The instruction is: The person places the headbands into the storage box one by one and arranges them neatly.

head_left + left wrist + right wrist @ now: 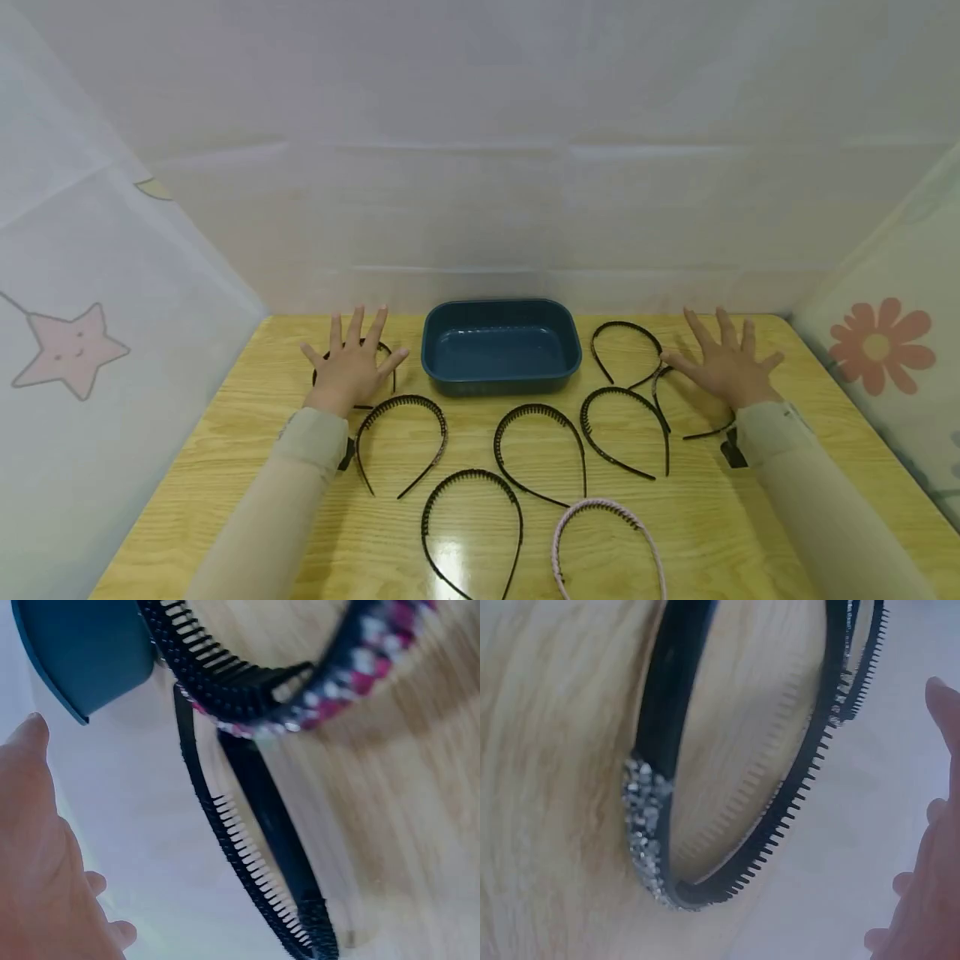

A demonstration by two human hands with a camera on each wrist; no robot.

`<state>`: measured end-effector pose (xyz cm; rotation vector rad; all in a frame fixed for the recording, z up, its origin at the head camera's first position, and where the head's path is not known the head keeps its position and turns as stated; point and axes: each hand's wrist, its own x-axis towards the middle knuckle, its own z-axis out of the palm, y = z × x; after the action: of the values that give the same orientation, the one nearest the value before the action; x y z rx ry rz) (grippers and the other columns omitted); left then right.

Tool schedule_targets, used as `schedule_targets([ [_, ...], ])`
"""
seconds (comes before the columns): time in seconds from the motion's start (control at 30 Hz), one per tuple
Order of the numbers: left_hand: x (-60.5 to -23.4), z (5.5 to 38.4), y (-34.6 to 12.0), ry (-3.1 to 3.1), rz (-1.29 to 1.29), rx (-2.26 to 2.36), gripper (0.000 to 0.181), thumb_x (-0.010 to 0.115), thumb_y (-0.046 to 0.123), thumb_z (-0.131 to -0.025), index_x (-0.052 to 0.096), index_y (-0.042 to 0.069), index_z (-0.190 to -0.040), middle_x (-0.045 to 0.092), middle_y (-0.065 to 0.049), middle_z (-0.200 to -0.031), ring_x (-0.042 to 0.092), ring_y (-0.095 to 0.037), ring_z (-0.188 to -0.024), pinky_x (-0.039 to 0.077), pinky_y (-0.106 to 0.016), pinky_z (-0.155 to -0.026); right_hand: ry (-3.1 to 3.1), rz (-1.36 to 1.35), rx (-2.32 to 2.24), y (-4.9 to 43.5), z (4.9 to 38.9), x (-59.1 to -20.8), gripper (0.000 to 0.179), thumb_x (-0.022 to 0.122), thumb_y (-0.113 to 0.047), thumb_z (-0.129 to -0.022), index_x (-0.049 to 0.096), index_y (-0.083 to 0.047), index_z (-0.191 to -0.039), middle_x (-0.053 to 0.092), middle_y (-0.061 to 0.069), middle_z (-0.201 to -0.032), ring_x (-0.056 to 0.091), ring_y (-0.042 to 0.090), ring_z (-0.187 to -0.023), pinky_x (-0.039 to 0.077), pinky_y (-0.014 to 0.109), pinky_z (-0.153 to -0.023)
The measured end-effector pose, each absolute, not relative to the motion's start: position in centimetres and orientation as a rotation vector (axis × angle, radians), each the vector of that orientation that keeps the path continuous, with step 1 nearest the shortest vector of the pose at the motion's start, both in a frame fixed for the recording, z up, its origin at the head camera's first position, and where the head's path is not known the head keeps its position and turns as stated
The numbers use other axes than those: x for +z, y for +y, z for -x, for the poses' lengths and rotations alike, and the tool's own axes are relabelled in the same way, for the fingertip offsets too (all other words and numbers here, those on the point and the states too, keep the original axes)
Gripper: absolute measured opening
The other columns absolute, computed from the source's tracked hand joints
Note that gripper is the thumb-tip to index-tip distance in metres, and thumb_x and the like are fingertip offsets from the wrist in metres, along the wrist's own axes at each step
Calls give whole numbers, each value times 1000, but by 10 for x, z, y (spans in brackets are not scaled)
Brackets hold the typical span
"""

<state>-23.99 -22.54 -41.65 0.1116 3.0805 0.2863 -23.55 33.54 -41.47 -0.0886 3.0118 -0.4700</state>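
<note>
In the head view my left hand (347, 371) is spread with straight fingers above a black headband (393, 375) at the far left, partly hidden beneath it. My right hand (723, 367), also spread, overlaps a black headband (660, 398) at the right. Neither hand holds anything. The left wrist view shows a toothed black headband with pink and white stones (352, 682) near the left hand. Silver stones cover part of a black headband (646, 825) in the right wrist view. A dark blue rectangular basin (501, 387) stands between the hands at the back.
More black headbands lie about the wooden table (225, 467), among them one (401, 400) at left and one (474, 472) in front. A pink headband (600, 502) lies at the front edge of view. White sheets (480, 208) rise behind and at both sides.
</note>
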Motion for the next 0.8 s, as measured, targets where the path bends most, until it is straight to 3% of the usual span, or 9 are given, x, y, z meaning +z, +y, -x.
schedule_targets([
  [0.1,-413,237,-222,3100,-109,274,92,17,85,-91,-15,36,-161,-18,-10,-169,-26,-43,-148,-22,-84,-96,3032,87,-515,336,232,-416,94,45,-71,-97,-7,-30,-164,-25,24,-163,-31,59,-139,-16,93,-82],
  [0.23,-408,231,-216,3135,-129,280,89,26,78,-97,-13,34,-162,-14,-10,-170,-22,-41,-151,-21,-83,-99,3065,56,-628,339,227,-421,92,48,-66,-99,-4,-26,-165,-21,28,-163,-22,64,-141,-1,96,-85],
  [0.4,-408,222,-206,3204,-210,310,88,42,64,-102,-7,24,-164,-4,-12,-170,-11,-39,-154,-10,-81,-108,3072,-39,-811,346,216,-425,89,49,-56,-103,7,-6,-164,-6,42,-158,-1,75,-135,20,91,-86],
  [0.5,-410,217,-201,3242,-278,297,89,43,62,-103,-3,17,-165,1,-14,-170,-2,-38,-155,-1,-79,-112,3047,-152,-893,350,208,-425,86,48,-50,-105,11,6,-159,5,49,-152,11,77,-128,28,85,-87],
  [0.8,-420,207,-188,3184,-428,334,89,43,62,-103,5,10,-165,3,-14,-170,3,-34,-156,4,-68,-120,2945,-407,-945,359,189,-426,74,50,-29,-103,23,22,-148,22,56,-136,27,71,-119,36,76,-90],
])
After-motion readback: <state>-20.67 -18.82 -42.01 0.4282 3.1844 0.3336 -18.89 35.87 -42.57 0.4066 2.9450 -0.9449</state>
